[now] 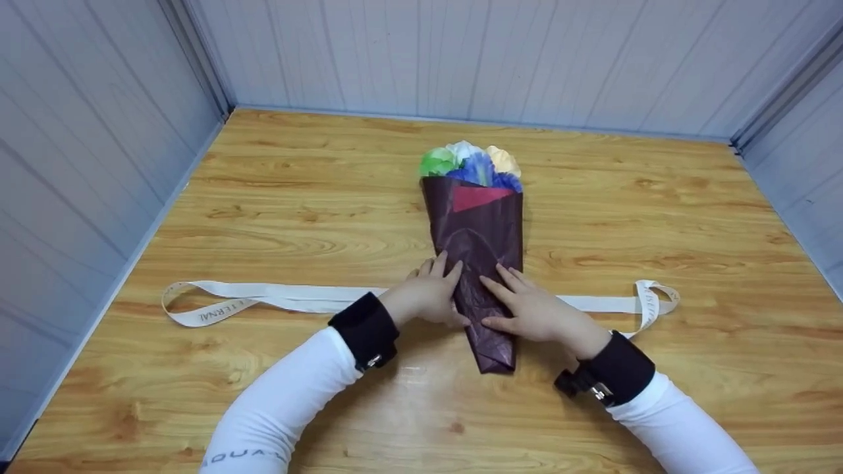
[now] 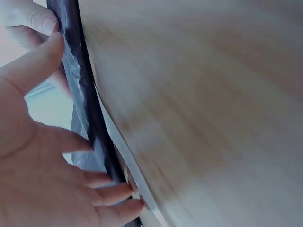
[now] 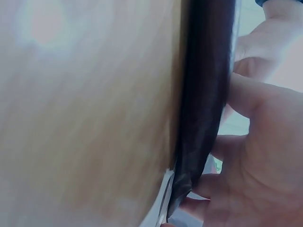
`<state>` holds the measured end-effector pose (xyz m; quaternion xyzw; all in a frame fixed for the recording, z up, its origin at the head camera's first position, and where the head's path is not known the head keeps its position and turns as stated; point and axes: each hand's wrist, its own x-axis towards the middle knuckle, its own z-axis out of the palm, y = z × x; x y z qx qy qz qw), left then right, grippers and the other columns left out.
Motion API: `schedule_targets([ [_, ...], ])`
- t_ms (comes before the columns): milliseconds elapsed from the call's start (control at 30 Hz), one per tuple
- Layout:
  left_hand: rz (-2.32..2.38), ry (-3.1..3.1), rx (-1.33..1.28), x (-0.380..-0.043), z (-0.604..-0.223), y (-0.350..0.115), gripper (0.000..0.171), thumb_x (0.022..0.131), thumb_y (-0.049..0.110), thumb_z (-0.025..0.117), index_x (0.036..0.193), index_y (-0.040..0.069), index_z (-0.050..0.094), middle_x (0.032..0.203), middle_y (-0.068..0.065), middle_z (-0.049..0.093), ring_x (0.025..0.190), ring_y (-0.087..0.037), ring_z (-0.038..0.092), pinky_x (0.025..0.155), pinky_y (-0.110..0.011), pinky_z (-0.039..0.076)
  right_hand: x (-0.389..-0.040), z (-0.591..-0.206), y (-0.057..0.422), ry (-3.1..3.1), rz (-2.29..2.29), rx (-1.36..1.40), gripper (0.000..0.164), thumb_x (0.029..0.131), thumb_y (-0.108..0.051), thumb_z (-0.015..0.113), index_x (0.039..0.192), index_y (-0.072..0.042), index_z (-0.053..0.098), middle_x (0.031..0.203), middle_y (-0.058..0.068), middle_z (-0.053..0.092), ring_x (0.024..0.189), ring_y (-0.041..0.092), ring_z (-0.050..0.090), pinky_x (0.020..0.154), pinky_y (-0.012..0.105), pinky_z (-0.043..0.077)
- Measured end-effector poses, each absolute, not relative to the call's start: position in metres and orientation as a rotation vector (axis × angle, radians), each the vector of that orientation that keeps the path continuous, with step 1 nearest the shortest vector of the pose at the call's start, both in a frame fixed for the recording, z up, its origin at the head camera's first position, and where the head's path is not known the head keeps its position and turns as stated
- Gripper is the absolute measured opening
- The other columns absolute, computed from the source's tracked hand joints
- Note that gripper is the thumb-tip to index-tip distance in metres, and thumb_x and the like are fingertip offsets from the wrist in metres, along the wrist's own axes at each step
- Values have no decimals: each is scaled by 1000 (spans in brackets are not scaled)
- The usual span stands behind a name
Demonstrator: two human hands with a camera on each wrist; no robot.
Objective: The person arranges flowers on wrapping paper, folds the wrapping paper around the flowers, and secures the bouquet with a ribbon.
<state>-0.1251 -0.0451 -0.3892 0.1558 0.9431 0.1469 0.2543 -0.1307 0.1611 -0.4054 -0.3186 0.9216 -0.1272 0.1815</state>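
Observation:
A bouquet of cloth-like flowers [image 1: 469, 164] in green, white, blue and cream lies on the table, wrapped in dark maroon paper [image 1: 477, 227]. Its blooms point away from me. My left hand [image 1: 427, 297] rests along the left side of the wrapped lower part, fingers spread and touching the paper. From the other side, my right hand [image 1: 539, 311] lays its extended fingers on the paper. Under the bouquet runs a white printed ribbon [image 1: 316, 299], its middle hidden by the wrap. Both wrist views show fingers against the dark paper's edge, near the ribbon.
The ribbon's left end loops on the wooden table [image 1: 296, 230]; its right end [image 1: 649, 306] curls and twists. Pale panel walls [image 1: 454, 59] border the table at the back and both sides. Each wrist wears a black strap [image 1: 619, 368] over a white sleeve.

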Motion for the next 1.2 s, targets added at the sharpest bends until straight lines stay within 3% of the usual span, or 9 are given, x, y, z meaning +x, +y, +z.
schedule_targets([
  [133,420,2557,456,-116,-387,-64,100,82,49,68,153,8,10,157,-20,9,144,-37,12,116,-49,16,-130,-404,161,2590,-355,-879,71,94,-46,52,149,-8,29,154,28,14,141,46,14,111,57,22],
  [233,439,2600,468,-110,-386,-83,94,81,43,71,149,2,21,149,-23,28,137,-38,26,112,-49,26,-130,-403,162,2582,-348,-877,71,94,-46,52,149,-8,27,154,27,13,141,46,13,111,57,22],
  [367,470,2681,452,-106,-385,-108,63,77,29,77,123,-4,49,121,-20,50,115,-36,48,99,-48,42,-130,-401,163,2582,-342,-875,72,94,-45,53,150,-8,27,155,27,12,141,46,13,111,57,21],
  [500,496,2693,370,-106,-385,-128,33,78,18,76,97,0,56,95,-15,62,90,-31,59,85,-45,48,-130,-401,164,2589,-345,-867,72,93,-45,54,150,-9,27,155,26,13,141,46,13,111,57,22],
  [667,531,2663,381,-104,-386,-142,19,82,16,71,81,1,60,74,-4,58,69,-19,51,67,-34,45,-130,-403,163,2588,-343,-875,72,93,-45,54,150,-9,27,155,26,13,141,46,13,111,57,21],
  [800,619,2534,407,-107,-379,-152,26,87,24,67,70,9,52,64,2,47,59,-13,42,58,-26,35,-129,-404,161,2590,-349,-877,72,93,-46,54,149,-9,28,155,27,13,141,47,14,111,57,21],
  [933,725,2344,428,-111,-368,-163,34,92,27,60,64,14,48,56,6,44,51,-8,37,56,-23,32,-128,-405,160,2585,-356,-877,72,93,-47,53,149,-9,28,155,27,13,141,47,14,111,57,22],
  [1033,883,2271,459,-114,-359,-167,31,94,22,57,65,11,53,57,7,46,50,-5,34,53,-21,28,-128,-405,161,2587,-360,-882,72,94,-47,52,149,-8,28,154,27,14,140,47,15,110,57,22],
  [1200,1220,2179,513,-120,-350,-155,22,94,15,57,82,-3,62,63,9,48,53,-3,33,53,-19,26,-129,-403,162,2597,-365,-884,71,94,-47,53,149,-8,29,154,28,16,140,48,16,110,58,23],
])
